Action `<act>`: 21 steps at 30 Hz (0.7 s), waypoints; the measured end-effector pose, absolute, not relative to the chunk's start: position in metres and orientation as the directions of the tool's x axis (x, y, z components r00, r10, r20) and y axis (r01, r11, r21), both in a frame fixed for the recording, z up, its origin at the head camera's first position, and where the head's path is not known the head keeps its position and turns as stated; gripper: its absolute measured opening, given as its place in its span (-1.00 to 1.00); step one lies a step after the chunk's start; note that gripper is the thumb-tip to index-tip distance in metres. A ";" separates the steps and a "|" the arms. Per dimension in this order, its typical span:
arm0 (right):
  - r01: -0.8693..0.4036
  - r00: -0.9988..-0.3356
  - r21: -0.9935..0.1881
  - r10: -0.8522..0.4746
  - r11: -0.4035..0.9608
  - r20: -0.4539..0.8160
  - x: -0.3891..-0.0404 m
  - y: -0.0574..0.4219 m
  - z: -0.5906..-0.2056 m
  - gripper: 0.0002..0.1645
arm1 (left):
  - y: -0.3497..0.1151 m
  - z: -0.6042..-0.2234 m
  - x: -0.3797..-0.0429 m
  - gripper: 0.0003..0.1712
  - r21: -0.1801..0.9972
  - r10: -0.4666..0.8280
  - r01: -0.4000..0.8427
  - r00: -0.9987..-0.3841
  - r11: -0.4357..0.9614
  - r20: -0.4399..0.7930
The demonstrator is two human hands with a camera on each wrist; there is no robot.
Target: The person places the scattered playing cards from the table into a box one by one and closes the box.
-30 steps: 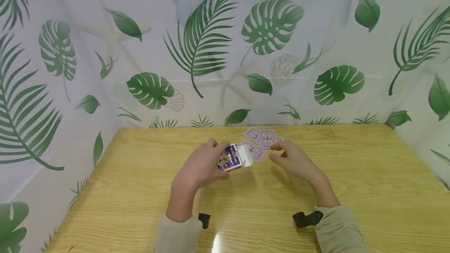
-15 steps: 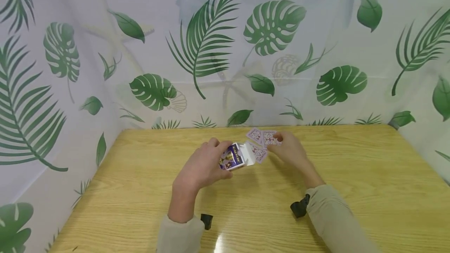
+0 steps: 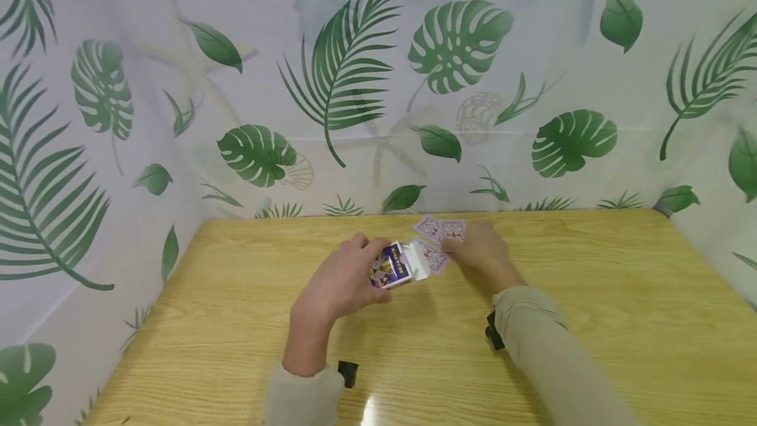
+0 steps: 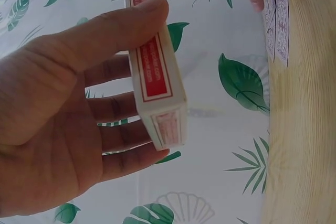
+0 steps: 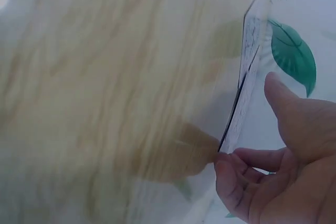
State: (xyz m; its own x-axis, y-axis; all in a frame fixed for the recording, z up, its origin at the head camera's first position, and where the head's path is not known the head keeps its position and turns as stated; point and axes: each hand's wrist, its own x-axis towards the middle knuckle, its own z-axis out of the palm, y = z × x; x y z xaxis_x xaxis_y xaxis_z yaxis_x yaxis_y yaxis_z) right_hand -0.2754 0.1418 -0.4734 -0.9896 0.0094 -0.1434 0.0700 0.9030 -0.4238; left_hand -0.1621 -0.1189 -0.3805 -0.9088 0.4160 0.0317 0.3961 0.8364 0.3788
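Observation:
My left hand (image 3: 343, 275) grips a playing card box (image 3: 390, 266), purple-fronted with its white flap open to the right. In the left wrist view, the thumb presses the red-and-white narrow side of the box (image 4: 152, 66), with the fingers behind it. My right hand (image 3: 480, 250) is at the loose playing cards (image 3: 453, 229), which lie with patterned backs up near the table's far edge. In the right wrist view, the curled fingertips (image 5: 226, 169) touch the end of a card (image 5: 239, 114), while the thumb stands apart from them. The right hand hides part of the cards.
The wooden table (image 3: 236, 321) meets a leaf-printed cloth backdrop (image 3: 355, 84) just behind the cards. Another leaf-printed cloth side (image 3: 53, 215) borders the left. A black wrist device (image 3: 347, 373) sits by the left sleeve, and another (image 3: 494, 332) by the right.
My right hand has moved left and onto the cards, covering those at the right. The left hand and the card box have hardly moved; the view has shifted slightly.

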 end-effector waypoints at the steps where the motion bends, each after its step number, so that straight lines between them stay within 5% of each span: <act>1: 0.073 -0.989 -0.404 0.014 0.912 -0.148 -0.276 0.138 -0.473 -0.23 | -0.120 -0.380 -0.162 -0.11 0.378 0.413 0.393 -0.910 0.838 0.031; 10: 0.137 -0.983 -0.374 0.079 0.917 -0.168 -0.279 0.147 -0.480 -0.33 | -0.121 -0.377 -0.159 -0.09 0.416 0.391 0.360 -0.920 0.835 0.010; 21: 0.171 -0.978 -0.538 0.075 0.826 -0.196 -0.279 0.151 -0.476 -0.49 | -0.125 -0.380 -0.162 -0.08 0.402 0.379 0.343 -0.925 0.849 -0.010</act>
State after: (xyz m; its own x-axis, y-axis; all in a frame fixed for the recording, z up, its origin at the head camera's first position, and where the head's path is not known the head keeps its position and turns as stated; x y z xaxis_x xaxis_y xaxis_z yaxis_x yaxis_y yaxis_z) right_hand -0.2788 0.1509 -0.4760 -0.9778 0.0750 -0.1955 0.1708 0.8258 -0.5375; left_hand -0.1623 -0.1250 -0.3798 -0.9253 0.3792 -0.0103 0.3433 0.8488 0.4022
